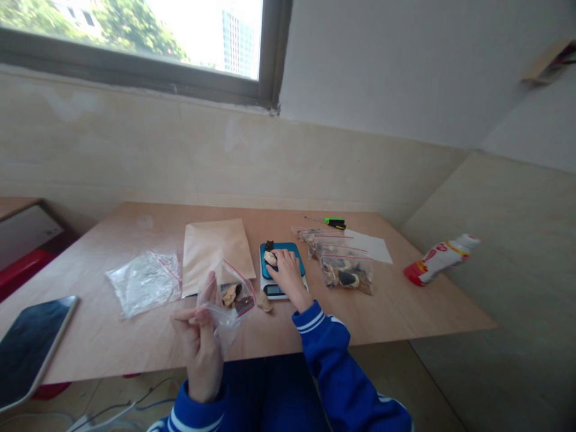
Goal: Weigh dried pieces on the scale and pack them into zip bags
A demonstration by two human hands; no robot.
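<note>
With my left hand (pixel 204 342) I grip a clear zip bag (pixel 227 321) with a red seal line, its mouth gaping. Dried tan and dark brown pieces (pixel 231 296) show at the bag; whether all lie inside I cannot tell. My right hand (pixel 288 271) reaches over the blue-topped kitchen scale (pixel 294 248), fingers closed about a pale dried piece (pixel 270 258). A small dark piece (pixel 269 245) sits on the scale's far left corner. The scale's display (pixel 272 290) is too small to read. A tan dried piece (pixel 264 302) lies on the table by the scale.
Left of the scale lie a brown paper bag (pixel 216 246), a stack of clear zip bags (pixel 146 285) and a tablet (pixel 33 342). Right of it are filled zip bags (pixel 346 274), white paper (pixel 371 245), screwdrivers (pixel 335 222) and a red-and-white bottle (pixel 441 260).
</note>
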